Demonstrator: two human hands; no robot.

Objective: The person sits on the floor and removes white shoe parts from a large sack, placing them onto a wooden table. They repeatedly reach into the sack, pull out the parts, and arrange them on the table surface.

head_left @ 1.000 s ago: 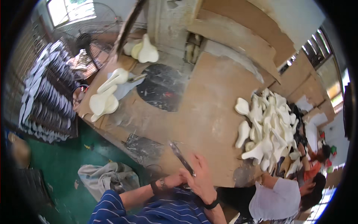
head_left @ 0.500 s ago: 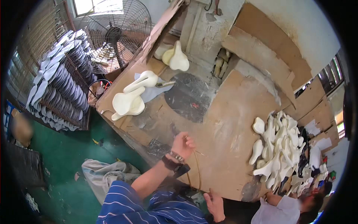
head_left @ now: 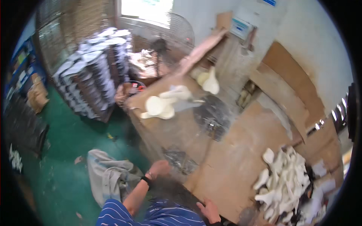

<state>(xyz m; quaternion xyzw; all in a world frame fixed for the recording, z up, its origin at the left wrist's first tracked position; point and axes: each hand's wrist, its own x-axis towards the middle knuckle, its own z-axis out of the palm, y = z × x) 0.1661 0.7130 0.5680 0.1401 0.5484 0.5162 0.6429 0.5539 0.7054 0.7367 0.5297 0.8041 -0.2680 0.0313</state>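
Left hand [head_left: 161,168]: lower centre of frame, at the near edge of the bench [head_left: 233,162]; fingers curled, blurred, cannot tell whether it grips anything.
Right hand [head_left: 209,210]: bottom centre, lying flat on the bench edge, fingers loosely spread, holding nothing.
White pieces [head_left: 281,182]: heaped loose at lower right of the bench, well apart from both hands.
Pale forms [head_left: 160,106]: small cluster at centre, on the far end of the bench.
Dark patch [head_left: 213,116]: on the bench, just right of the forms.
Stack [head_left: 90,71]: grey sheets piled at upper left.
Cloth [head_left: 109,175]: crumpled on the green floor, left of the left hand.
Fan [head_left: 160,34]: top centre.
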